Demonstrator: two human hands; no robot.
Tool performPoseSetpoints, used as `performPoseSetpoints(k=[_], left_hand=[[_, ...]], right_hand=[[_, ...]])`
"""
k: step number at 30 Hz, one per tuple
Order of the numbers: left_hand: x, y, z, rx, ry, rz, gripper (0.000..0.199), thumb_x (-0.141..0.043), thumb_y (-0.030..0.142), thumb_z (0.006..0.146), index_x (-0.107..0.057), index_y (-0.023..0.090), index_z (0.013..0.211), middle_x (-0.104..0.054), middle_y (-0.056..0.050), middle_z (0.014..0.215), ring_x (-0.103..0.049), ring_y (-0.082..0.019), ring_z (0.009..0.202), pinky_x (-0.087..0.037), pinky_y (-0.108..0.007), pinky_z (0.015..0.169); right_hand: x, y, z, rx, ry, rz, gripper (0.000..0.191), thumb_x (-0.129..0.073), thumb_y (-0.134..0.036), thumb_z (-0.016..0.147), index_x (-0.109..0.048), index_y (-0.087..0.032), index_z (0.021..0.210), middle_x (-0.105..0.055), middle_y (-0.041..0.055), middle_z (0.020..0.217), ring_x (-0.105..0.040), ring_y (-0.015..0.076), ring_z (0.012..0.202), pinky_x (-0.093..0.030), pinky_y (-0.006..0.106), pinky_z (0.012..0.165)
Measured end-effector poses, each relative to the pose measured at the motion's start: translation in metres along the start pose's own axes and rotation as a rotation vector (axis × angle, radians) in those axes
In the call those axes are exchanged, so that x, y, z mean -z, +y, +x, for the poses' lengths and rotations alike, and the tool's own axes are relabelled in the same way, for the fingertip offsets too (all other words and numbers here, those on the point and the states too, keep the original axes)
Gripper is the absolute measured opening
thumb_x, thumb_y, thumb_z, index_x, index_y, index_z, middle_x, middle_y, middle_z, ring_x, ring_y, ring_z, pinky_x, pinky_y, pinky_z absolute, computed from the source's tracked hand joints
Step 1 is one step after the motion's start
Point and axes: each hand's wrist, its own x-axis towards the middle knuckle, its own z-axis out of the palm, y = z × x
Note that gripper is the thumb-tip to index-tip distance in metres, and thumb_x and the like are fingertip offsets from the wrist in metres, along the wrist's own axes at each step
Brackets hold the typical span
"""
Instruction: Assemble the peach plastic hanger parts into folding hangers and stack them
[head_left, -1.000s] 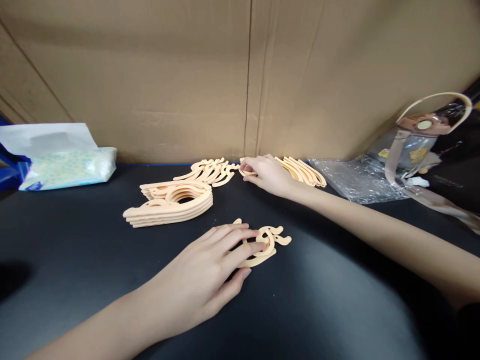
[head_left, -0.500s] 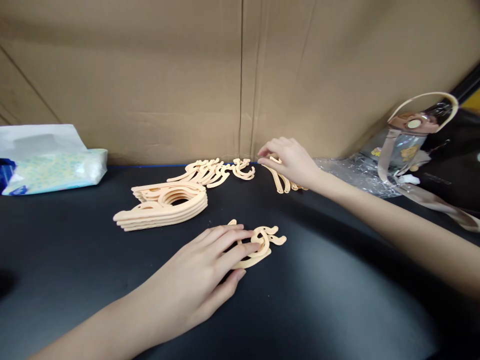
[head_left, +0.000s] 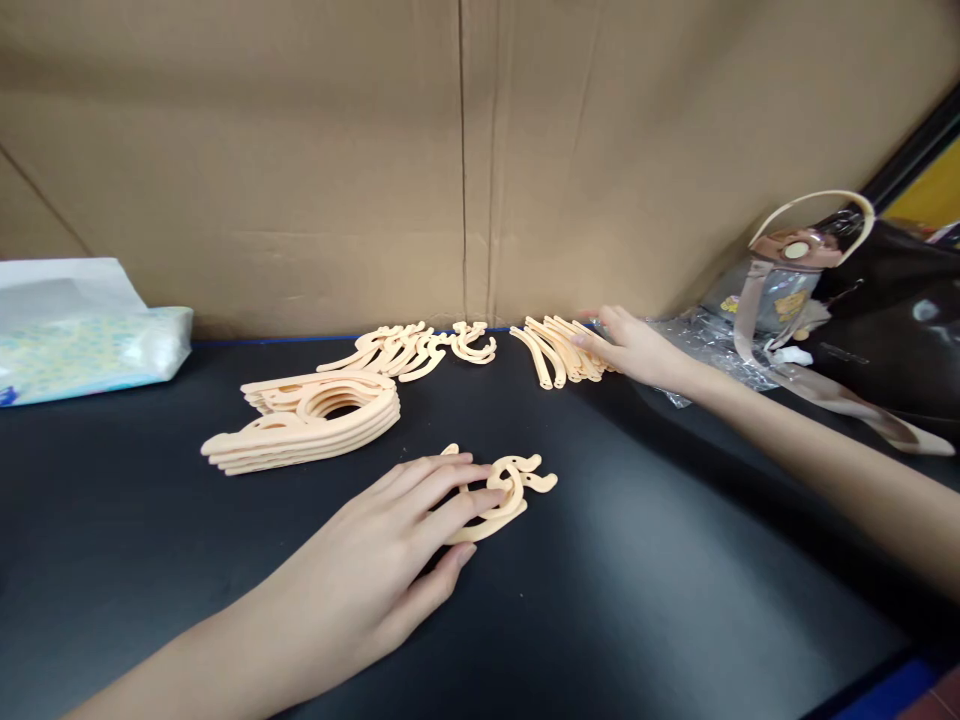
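My left hand (head_left: 390,545) lies over a small set of cream plastic folding-hanger pieces (head_left: 517,490), its fingers spread on top and its thumb by their near edge; part of the set is hidden. Farther back, my right hand (head_left: 634,345) is at the right end of a row of slim curved hanger arms (head_left: 551,360). Its thumb and fingers are apart around the arms' far ends, and I see nothing lifted. A pile of hooked hanger pieces (head_left: 386,350) and a few hanger hooks (head_left: 472,345) lie left of that row. Folded hangers (head_left: 337,432) are stacked left of centre.
A tissue pack (head_left: 97,335) sits at the left on the black table (head_left: 637,580). Cardboard (head_left: 300,200) stands along the back. On the right are a strapped water bottle (head_left: 787,280), crinkled clear plastic (head_left: 705,345) and a dark bag (head_left: 892,330).
My right hand has moved right and lower, from over the curved hanger arms to their right end, uncovering most of the row. My left hand stays on its pieces. The view has shifted slightly.
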Motion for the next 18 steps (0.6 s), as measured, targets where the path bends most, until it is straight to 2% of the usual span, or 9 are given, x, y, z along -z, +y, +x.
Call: performPoseSetpoints(k=[4, 8, 14, 18], left_hand=[[0.0, -0.001, 0.0, 0.001, 0.003, 0.01, 0.044, -0.047, 0.016, 0.099, -0.053, 0.03, 0.14, -0.063, -0.003, 0.139, -0.052, -0.022, 0.136, -0.046, -0.037, 0.113], [0.001, -0.001, 0.001, -0.004, -0.009, 0.015, 0.044, -0.047, 0.016, 0.099, -0.052, 0.03, 0.141, -0.062, -0.003, 0.14, -0.051, -0.022, 0.136, -0.046, -0.036, 0.113], [0.0, 0.002, -0.001, 0.026, -0.007, 0.016, 0.042, -0.044, 0.016, 0.101, -0.051, 0.03, 0.14, -0.06, -0.001, 0.141, -0.048, -0.02, 0.139, -0.043, -0.035, 0.115], [-0.001, 0.002, -0.002, 0.018, -0.02, 0.015, 0.043, -0.044, 0.016, 0.102, -0.049, 0.03, 0.142, -0.059, 0.0, 0.142, -0.046, -0.019, 0.14, -0.041, -0.034, 0.115]], right_hand=[[-0.014, 0.0, -0.003, -0.003, -0.052, 0.076, 0.054, -0.042, -0.056, 0.099, -0.051, -0.018, 0.138, -0.059, 0.0166, 0.14, -0.055, 0.0314, 0.129, -0.044, 0.048, 0.107], [-0.02, 0.0, 0.002, -0.031, -0.052, 0.108, 0.057, -0.042, -0.056, 0.1, -0.05, -0.016, 0.139, -0.06, 0.0182, 0.138, -0.054, 0.0313, 0.131, -0.042, 0.047, 0.11], [-0.029, 0.005, 0.01, -0.061, -0.093, 0.112, 0.051, -0.045, -0.053, 0.099, -0.057, -0.016, 0.132, -0.063, 0.0178, 0.133, -0.057, 0.0314, 0.126, -0.043, 0.048, 0.106], [-0.037, -0.004, 0.012, -0.1, -0.099, 0.108, 0.059, -0.042, -0.053, 0.1, -0.052, -0.01, 0.14, -0.057, 0.0226, 0.141, -0.052, 0.0341, 0.132, -0.039, 0.051, 0.11]])
